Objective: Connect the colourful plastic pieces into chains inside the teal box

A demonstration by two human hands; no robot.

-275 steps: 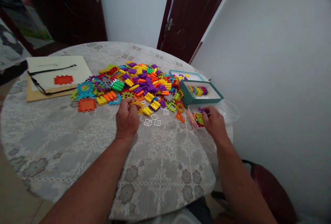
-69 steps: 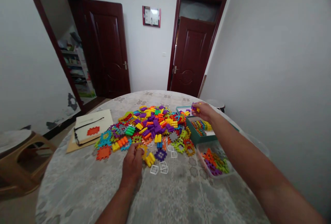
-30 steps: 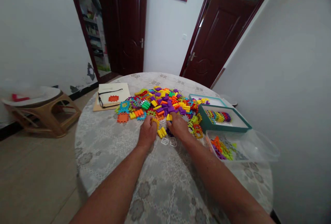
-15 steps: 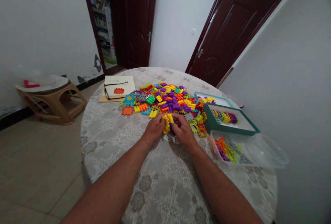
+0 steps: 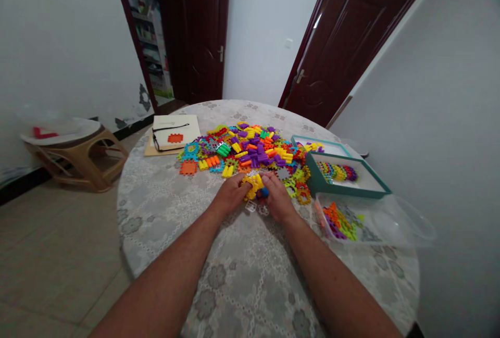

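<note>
Between both hands is a cluster of yellow toy building pieces [image 5: 253, 185], just in front of the big pile. My left hand [image 5: 233, 192] is closed on its left side, the thumb pressed against the yellow. Closed on the right side is my right hand [image 5: 276, 196], its fingertips at the upper edge of the yellow. A blue part [image 5: 264, 192] shows beneath the right fingers; whether it is joined to the yellow I cannot tell. Small white pieces [image 5: 250, 206] lie on the cloth just below the hands. The fingers hide part of what is held.
A heap of colourful building pieces [image 5: 258, 153] spreads beyond my hands. To the right are a green-edged box [image 5: 349, 188] with beaded rings and a clear plastic tub [image 5: 385, 223] holding flat pieces. Glasses [image 5: 157, 142] rest on a pale book [image 5: 187, 123] at left. A stool [image 5: 84, 158] stands beyond the table.
The yellow pieces have been turned between my hands, so a broader yellow face shows. More of the blue part is visible under my right hand. The camera view has shifted slightly.
</note>
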